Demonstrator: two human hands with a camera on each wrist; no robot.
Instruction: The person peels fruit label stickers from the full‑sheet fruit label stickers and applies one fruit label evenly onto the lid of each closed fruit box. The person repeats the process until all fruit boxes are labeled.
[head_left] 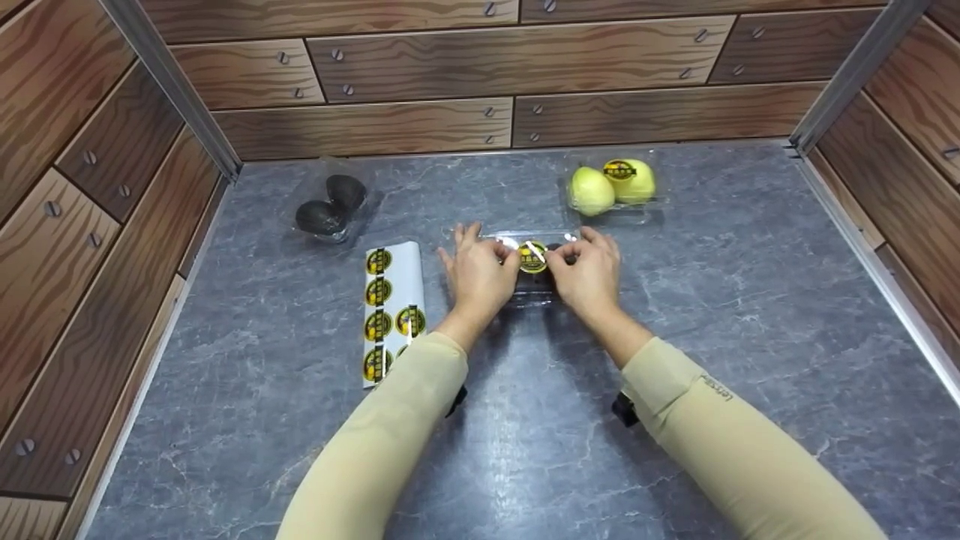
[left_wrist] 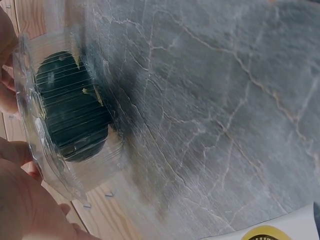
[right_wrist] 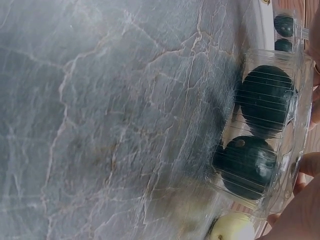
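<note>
A clear plastic clamshell box sits in front of me with dark avocados inside, seen through its ribbed wall in the right wrist view. Over its lid, a round black-and-yellow sticker lies between my two hands. My left hand pinches the sticker's left edge with thumb and index finger, its other fingers spread over the lid. From the opposite side, my right hand pinches the right edge. The sticker is out of sight in both wrist views.
Left of the box lies a white sheet of round stickers. Another clear box with dark avocados stands at the back left. A box of yellow-green pears, bearing a similar sticker, is at the back right. Wood-patterned walls enclose the grey tabletop.
</note>
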